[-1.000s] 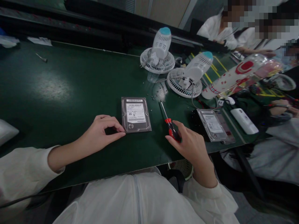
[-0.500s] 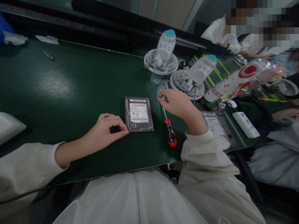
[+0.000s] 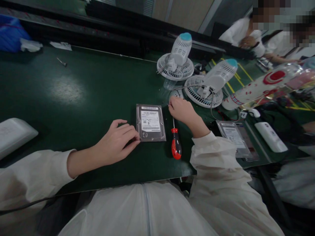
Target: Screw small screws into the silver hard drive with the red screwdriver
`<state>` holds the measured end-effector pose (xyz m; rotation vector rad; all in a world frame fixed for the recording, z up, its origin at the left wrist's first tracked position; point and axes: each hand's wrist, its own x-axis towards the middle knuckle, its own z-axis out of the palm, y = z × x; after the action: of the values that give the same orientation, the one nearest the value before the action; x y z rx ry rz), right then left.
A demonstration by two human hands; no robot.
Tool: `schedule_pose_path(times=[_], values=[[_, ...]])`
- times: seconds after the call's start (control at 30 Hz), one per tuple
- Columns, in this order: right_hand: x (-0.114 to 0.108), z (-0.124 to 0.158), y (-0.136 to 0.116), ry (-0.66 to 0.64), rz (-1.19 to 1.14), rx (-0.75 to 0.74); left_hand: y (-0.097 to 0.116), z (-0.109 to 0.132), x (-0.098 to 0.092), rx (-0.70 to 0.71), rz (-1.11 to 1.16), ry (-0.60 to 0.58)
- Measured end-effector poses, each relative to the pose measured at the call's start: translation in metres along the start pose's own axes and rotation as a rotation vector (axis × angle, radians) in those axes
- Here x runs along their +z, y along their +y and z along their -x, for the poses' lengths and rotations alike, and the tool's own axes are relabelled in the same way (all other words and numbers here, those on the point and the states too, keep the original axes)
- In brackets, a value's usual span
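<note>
A hard drive, label side up, lies on the green table in front of me. My left hand is at its lower left corner, thumb and forefinger brought together against the edge. The other left fingers are loosely curled. My right hand is closed in a pinch at the tip end of a screwdriver with a red and black handle. That hand hides the tip and upper shaft. Whether a small part is also between its fingers, I cannot tell.
Two white fans lie face down behind my right hand. A clear cup, a patterned bottle, bagged drives and a white power strip are to the right. A white object is at left. People work at the upper right.
The view has shifted slightly. The screwdriver's handle has swung left and rolled, showing more red. My right hand has closed down over the tip end. My left hand stays at the drive's corner.
</note>
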<state>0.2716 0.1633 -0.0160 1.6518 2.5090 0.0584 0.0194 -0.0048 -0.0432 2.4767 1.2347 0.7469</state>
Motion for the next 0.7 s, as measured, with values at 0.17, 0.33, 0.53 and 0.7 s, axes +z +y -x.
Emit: schedule_pose_path(times=[0.17, 0.33, 0.53, 0.7], values=[[0.003, 0.001, 0.001, 0.019, -0.03, -0.006, 0.001, -0.003, 0.001, 0.012, -0.037, -0.019], [0.005, 0.001, 0.004, 0.044, -0.098, -0.011, 0.002, -0.004, 0.001, 0.0, -0.036, -0.032], [-0.006, 0.003, 0.007, 0.099, -0.268, -0.093, 0.003, -0.005, 0.002, -0.013, -0.049, -0.037], [-0.023, 0.013, -0.024, 0.034, -0.466, -0.405, 0.007, -0.006, 0.004, 0.033, -0.153, -0.007]])
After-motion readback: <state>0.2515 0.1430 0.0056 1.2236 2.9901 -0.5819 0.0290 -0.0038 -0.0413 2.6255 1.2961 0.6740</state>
